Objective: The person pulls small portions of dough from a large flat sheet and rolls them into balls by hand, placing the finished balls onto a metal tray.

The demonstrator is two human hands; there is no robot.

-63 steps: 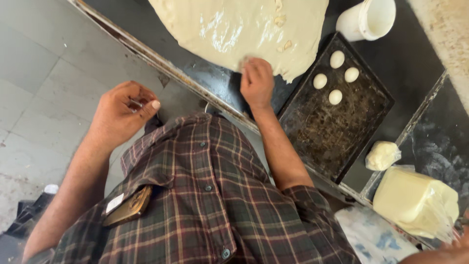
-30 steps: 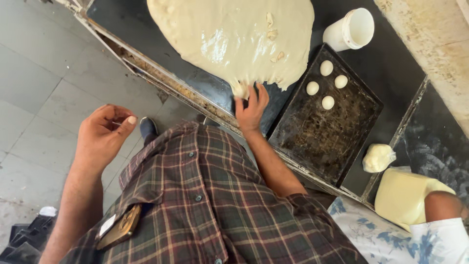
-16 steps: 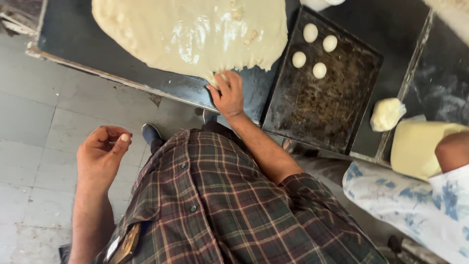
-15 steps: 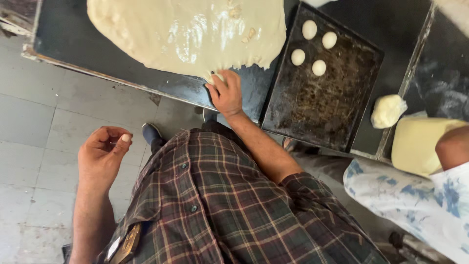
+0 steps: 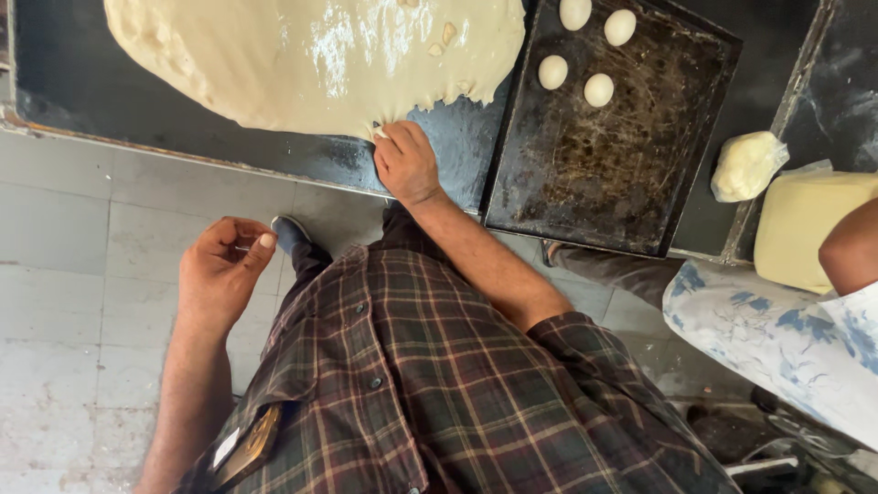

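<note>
A large, thin, pale dough sheet [image 5: 311, 55] lies spread on the black worktop [image 5: 73, 82], glossy with oil. My right hand [image 5: 405, 163] reaches forward to its near edge, with the fingertips closed on the ragged rim of the dough. My left hand [image 5: 219, 274] hangs over the tiled floor, apart from the table. Its fingers are loosely curled, the thumb is near the forefinger, and nothing shows in it. My plaid shirt [image 5: 439, 393] fills the lower middle of the view.
A dark metal tray [image 5: 604, 174] with several small dough balls [image 5: 599, 90] sits right of the sheet. Further right are a bagged dough lump [image 5: 745, 165] and a pale yellow block [image 5: 805, 220]. Another person's arm [image 5: 851, 256] and patterned garment [image 5: 777, 338] are at the right.
The view has swung so the table now lies across the top. My right hand has stayed at the sheet's near edge. My left hand remains raised over the floor. The white cup has left view.
</note>
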